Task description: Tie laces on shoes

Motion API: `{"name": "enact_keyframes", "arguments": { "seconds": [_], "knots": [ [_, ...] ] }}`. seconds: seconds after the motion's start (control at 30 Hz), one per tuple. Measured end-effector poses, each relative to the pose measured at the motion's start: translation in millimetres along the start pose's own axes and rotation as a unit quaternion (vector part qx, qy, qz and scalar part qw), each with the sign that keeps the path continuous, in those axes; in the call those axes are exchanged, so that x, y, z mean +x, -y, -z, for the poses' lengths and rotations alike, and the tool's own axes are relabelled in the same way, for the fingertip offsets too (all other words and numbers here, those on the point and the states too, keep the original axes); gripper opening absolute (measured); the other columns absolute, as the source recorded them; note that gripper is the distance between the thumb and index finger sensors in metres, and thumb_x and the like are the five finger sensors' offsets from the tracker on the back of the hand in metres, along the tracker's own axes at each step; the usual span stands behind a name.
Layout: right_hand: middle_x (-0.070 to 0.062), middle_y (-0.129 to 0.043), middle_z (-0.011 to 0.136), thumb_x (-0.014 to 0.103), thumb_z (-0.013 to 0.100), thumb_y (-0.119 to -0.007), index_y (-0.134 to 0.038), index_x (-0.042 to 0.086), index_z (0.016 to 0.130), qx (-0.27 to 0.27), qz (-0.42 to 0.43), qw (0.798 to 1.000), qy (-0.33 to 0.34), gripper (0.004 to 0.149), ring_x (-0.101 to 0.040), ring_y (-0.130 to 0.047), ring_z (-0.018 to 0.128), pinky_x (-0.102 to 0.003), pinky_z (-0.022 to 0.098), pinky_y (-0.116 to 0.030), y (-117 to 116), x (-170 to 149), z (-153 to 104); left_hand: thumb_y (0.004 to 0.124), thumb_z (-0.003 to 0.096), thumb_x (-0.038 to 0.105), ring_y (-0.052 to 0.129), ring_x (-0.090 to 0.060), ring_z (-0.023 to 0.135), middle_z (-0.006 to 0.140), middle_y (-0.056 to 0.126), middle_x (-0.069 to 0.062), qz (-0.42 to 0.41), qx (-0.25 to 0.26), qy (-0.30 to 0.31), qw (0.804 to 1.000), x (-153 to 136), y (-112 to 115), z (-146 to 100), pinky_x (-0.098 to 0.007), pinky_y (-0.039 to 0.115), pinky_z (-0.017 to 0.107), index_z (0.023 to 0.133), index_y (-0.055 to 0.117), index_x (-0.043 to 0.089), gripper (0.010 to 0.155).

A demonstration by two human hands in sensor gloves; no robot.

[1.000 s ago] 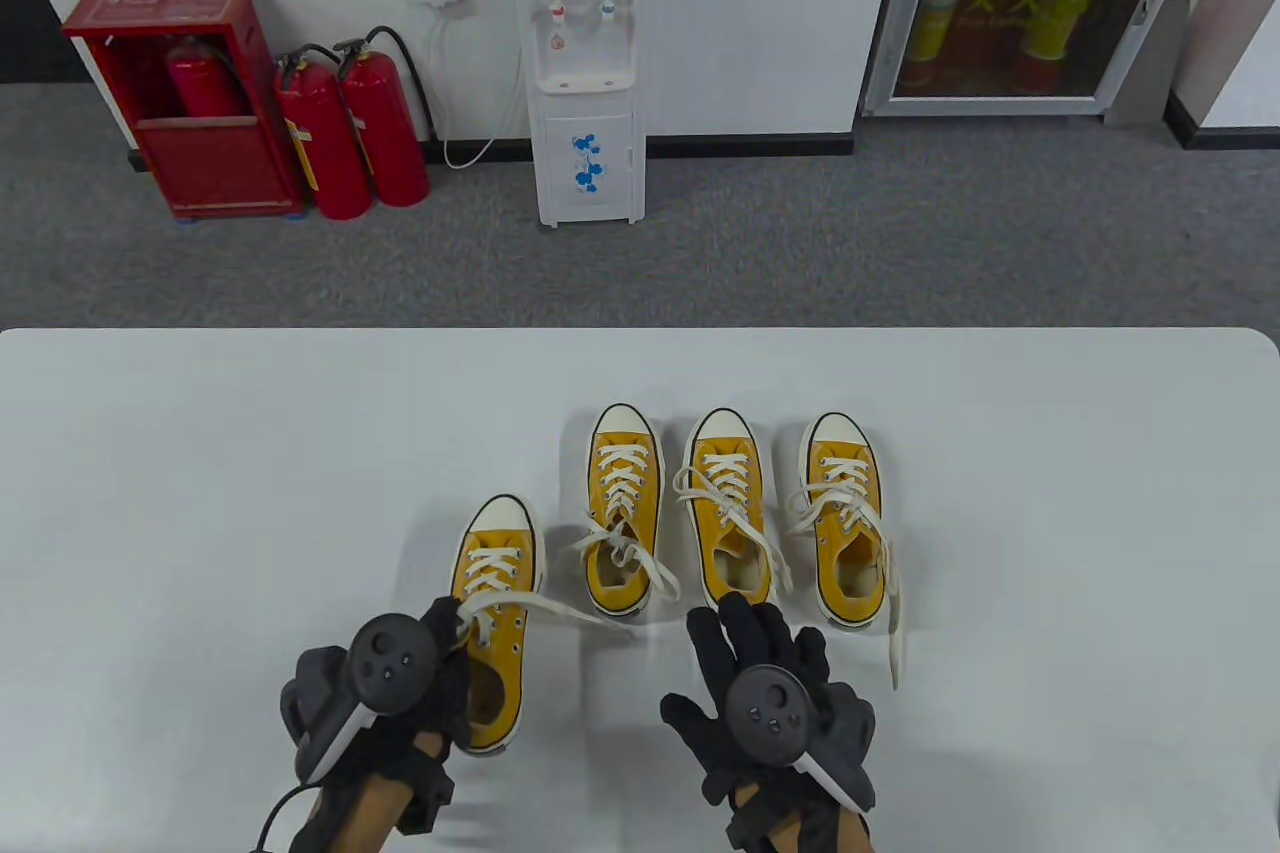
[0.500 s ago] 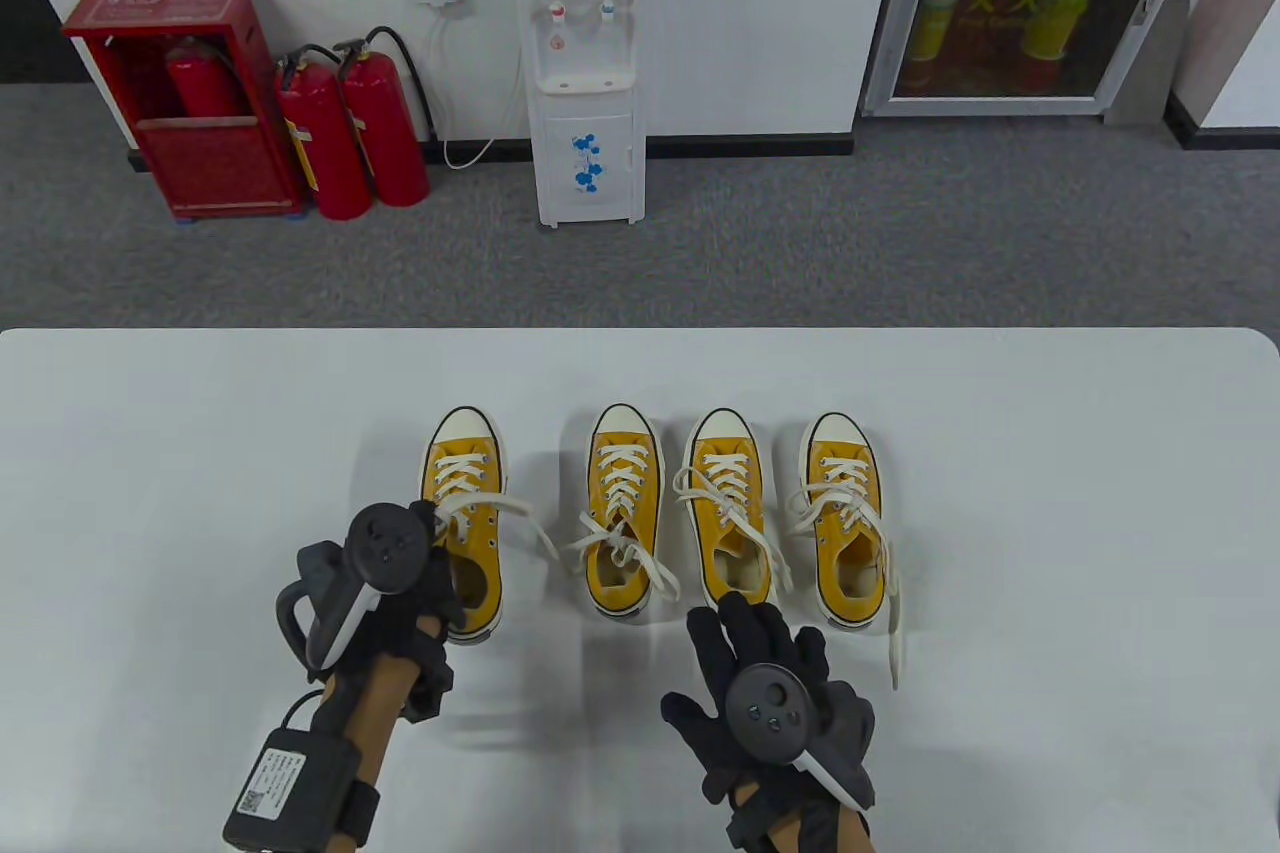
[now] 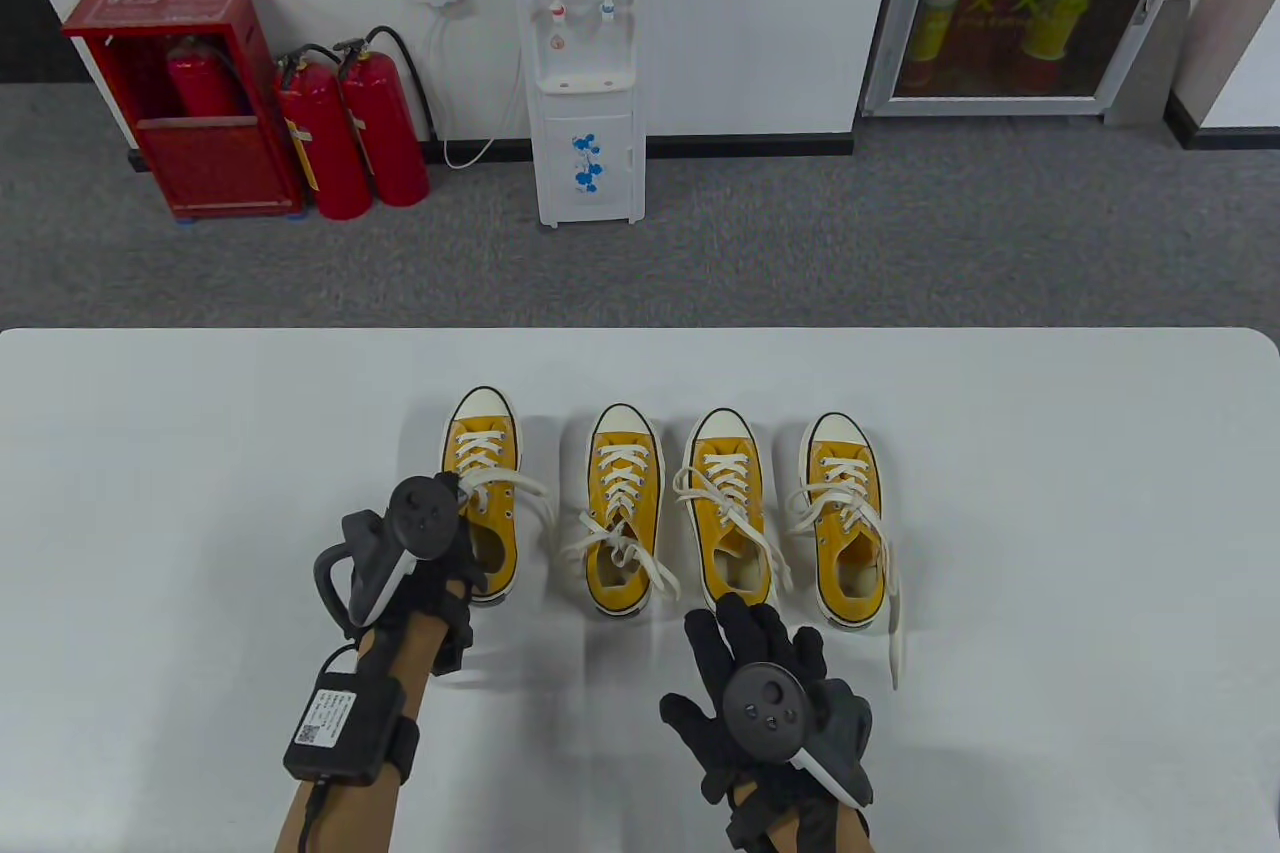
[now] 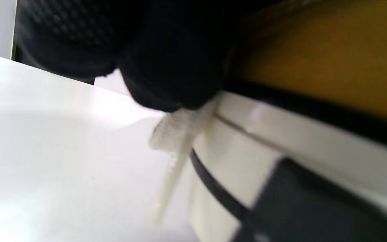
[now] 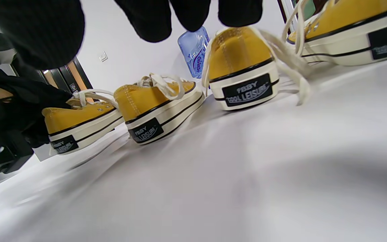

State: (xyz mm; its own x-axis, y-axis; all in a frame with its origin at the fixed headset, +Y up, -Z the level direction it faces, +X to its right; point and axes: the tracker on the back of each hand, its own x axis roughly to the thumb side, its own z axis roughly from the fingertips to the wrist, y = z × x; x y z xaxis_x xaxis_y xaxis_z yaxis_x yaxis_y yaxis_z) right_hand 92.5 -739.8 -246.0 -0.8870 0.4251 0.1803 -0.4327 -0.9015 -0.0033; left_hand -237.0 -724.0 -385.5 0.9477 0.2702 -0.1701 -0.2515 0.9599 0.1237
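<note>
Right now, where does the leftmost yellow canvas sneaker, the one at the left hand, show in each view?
Table view: leftmost yellow canvas sneaker, left end of the row, the left hand at its heel.
Left wrist view: blurred, filling the right side.
Right wrist view: lower left, heel toward the camera.
Shared landmark: its loose white lace, also at the left wrist view's centre.

Leftmost shoe point(image 3: 483, 483), in left hand point(image 3: 425, 553), now farther up, beside the row.

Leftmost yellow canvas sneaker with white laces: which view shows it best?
Table view: the whole leftmost yellow canvas sneaker shows, left hand at its side. Left wrist view gives only a blurred close-up of its sole; right wrist view shows its heel.
</note>
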Motion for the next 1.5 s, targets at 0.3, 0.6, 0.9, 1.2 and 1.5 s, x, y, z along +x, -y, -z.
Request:
{"name": "enact_keyframes", "arguments": {
  "seconds": [0.3, 0.6, 0.9, 1.2, 1.5],
  "knots": [
    [-0.004, -0.031, 0.118, 0.061, 0.040, -0.076, -0.050, 0.024, 0.109, 0.001, 0.000, 1.000, -0.005, 0.083, -0.044, -0.038, 0.111, -0.074, 0.072, -0.021, 0, -1, 1, 0.079, 0.0455, 0.035, 0.111, -0.015, 0.022, 0.063, 0.104, -0.004, -0.017, -0.002, -0.003, 1.000, -5, 19, 11, -0.041, 0.097, 0.029, 0.100, 0.072, 0.025, 0.056],
    [-0.004, -0.031, 0.118, 0.061, 0.040, -0.076, -0.050, 0.024, 0.109, 0.005, 0.001, 1.000, -0.006, 0.083, -0.044, -0.037, 0.111, -0.074, 0.072, -0.020, 0, -1, 1, 0.079, 0.0467, 0.040, 0.112, -0.018, 0.033, 0.068, 0.102, -0.004, -0.027, -0.024, -0.010, 0.999, -10, 22, 13, -0.046, 0.094, 0.037, 0.102, 0.070, 0.026, 0.057],
    [-0.004, -0.030, 0.118, 0.061, 0.040, -0.076, -0.050, 0.024, 0.109, 0.005, -0.002, 1.000, -0.009, 0.083, -0.044, -0.037, 0.111, -0.074, 0.072, -0.020, 0, -2, 1, 0.075, 0.0466, 0.057, 0.089, -0.038, 0.087, 0.108, 0.073, -0.010, 0.033, -0.060, 0.013, 0.998, -5, 3, -6, -0.065, 0.066, 0.067, 0.112, 0.050, 0.030, 0.074],
    [-0.004, -0.030, 0.118, 0.061, 0.040, -0.076, -0.050, 0.024, 0.109, 0.006, -0.010, 1.000, 0.000, 0.083, -0.044, -0.037, 0.111, -0.074, 0.072, -0.020, 0, 2, 1, 0.068, 0.0444, 0.068, 0.040, -0.048, 0.116, 0.125, 0.036, -0.011, 0.018, -0.083, 0.073, 0.994, -3, -34, -46, -0.076, 0.030, 0.076, 0.115, 0.036, 0.032, 0.086],
    [-0.004, -0.030, 0.118, 0.061, 0.040, -0.076, -0.049, 0.024, 0.109, 0.000, -0.019, 1.000, 0.021, 0.083, -0.044, -0.037, 0.110, -0.075, 0.071, -0.020, 2, 8, -3, 0.064, 0.0439, 0.070, 0.022, -0.048, 0.118, 0.127, 0.022, -0.010, 0.005, -0.089, 0.148, 0.985, 5, -39, -99, -0.078, 0.015, 0.074, 0.116, 0.030, 0.032, 0.089]
  ]
}}
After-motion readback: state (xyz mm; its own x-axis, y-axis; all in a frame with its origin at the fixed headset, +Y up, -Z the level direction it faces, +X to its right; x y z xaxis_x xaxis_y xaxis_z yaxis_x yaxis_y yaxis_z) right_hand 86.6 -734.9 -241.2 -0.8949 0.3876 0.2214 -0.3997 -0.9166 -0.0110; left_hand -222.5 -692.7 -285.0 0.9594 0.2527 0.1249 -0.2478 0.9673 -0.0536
